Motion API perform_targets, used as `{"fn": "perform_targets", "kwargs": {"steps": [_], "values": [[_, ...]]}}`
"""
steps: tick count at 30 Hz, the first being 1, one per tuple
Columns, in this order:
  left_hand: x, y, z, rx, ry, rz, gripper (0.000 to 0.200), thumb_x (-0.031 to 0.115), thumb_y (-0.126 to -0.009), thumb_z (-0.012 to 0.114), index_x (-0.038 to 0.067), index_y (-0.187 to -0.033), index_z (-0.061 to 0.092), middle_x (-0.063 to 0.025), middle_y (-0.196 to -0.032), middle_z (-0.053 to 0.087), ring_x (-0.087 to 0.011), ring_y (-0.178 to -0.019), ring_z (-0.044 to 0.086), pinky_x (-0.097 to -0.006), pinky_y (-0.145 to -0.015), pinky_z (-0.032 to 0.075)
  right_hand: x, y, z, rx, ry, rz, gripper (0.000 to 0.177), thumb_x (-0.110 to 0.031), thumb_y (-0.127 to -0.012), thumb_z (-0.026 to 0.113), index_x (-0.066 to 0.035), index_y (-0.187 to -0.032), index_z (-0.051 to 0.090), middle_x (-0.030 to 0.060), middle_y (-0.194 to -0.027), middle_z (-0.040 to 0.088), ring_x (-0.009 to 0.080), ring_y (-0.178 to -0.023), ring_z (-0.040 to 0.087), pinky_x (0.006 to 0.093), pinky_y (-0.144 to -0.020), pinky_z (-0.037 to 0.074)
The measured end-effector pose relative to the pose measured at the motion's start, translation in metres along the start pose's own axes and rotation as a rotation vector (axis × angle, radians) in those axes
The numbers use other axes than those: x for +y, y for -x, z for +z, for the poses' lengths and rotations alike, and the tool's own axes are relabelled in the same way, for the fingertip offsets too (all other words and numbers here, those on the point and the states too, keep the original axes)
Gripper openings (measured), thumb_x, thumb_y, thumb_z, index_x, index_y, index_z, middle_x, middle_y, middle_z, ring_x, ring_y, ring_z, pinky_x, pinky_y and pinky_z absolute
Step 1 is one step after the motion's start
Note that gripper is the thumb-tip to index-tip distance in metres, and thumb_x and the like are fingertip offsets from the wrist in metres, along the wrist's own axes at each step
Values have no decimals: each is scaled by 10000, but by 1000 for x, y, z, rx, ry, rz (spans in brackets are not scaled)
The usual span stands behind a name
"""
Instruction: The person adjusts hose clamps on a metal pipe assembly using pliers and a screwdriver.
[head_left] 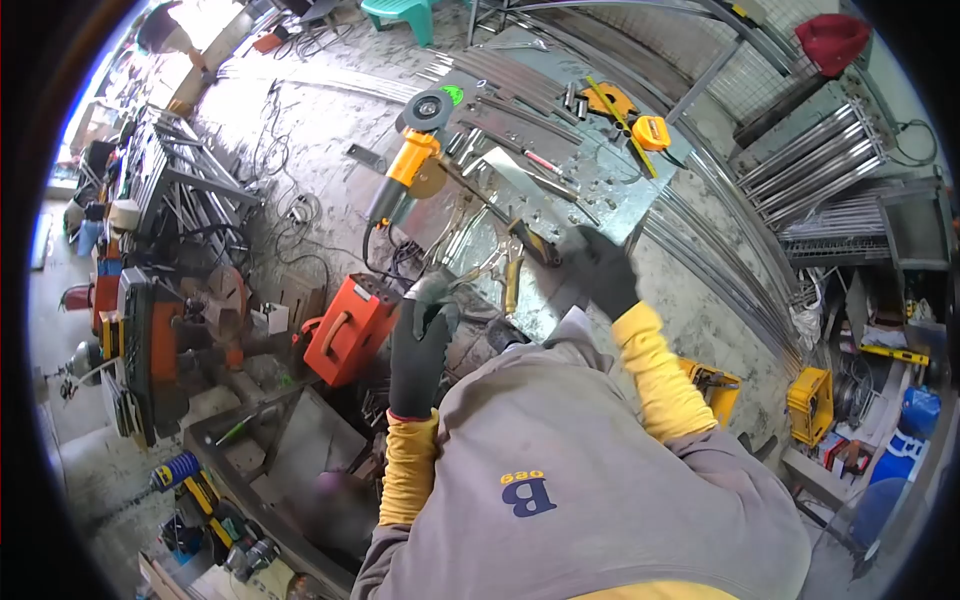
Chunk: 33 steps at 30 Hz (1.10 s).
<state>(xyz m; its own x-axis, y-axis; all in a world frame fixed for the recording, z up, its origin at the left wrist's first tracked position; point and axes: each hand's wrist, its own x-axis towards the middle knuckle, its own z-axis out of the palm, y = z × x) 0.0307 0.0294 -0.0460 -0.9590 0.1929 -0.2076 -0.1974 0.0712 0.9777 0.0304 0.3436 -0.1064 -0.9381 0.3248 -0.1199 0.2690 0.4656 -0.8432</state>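
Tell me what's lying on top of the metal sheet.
An angle grinder, tape measure, yellow ruler and loose metal rods lie on the metal sheet. The right hand covers whatever is beneath it.

1. I am looking down on a dusty concrete floor (300, 110), with cables (270, 150) trailing across it.
2. Daylight is flooding in at the far left.
3. Steel frames (175, 185) are lying stacked on my left.
4. Mesh panels (775, 75) are standing far right, with a red cap (835, 40) by them.
5. A cluttered shelf (900, 340) is lining my right.
6. A green stool (400, 12) is standing beyond.
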Motion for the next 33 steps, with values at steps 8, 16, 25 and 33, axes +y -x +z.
{"fn": "perform_targets", "kwargs": {"steps": [8, 16, 25, 33], "values": [[-63, 34, -28, 130, -26, -78, 245, 80, -1037, 580, -14, -1249, 660, -75, -1162, 675, -149, -1040, 637, -299, -926, 520, 38, -119, -54, 251, 685, -121, 407, -362, -851, 760, -157, -1202, 761, 152, -1197, 709, 363, -1107, 682, 483, -949, 537], [-55, 54, -25, 243, 81, -244, 263, 134, -1029, 625, 0, -1247, 687, -43, -1093, 671, -113, -978, 593, -279, -865, 507, 19, -162, -25, 120, 746, -324, 430, -403, -860, 756, -189, -1233, 738, 107, -1168, 718, 360, -1125, 660, 500, -985, 488], [-103, 86, -41, 331, 38, -196, 293, 157, -1021, 630, -13, -1257, 666, -21, -1007, 658, -104, -919, 589, -292, -835, 516, -52, -181, 60, 119, 587, -826, 354, -237, -753, 745, -121, -1087, 746, 143, -1007, 710, 380, -973, 678, 522, -867, 527], [-106, 102, -46, 444, 188, -217, 320, 177, -1021, 639, -12, -1277, 671, -58, -1101, 711, -122, -1005, 637, -291, -887, 528, -81, -207, 121, -215, 847, -1066, 357, -166, -838, 689, -264, -1173, 760, 102, -1037, 740, 339, -990, 686, 494, -850, 460]]}}
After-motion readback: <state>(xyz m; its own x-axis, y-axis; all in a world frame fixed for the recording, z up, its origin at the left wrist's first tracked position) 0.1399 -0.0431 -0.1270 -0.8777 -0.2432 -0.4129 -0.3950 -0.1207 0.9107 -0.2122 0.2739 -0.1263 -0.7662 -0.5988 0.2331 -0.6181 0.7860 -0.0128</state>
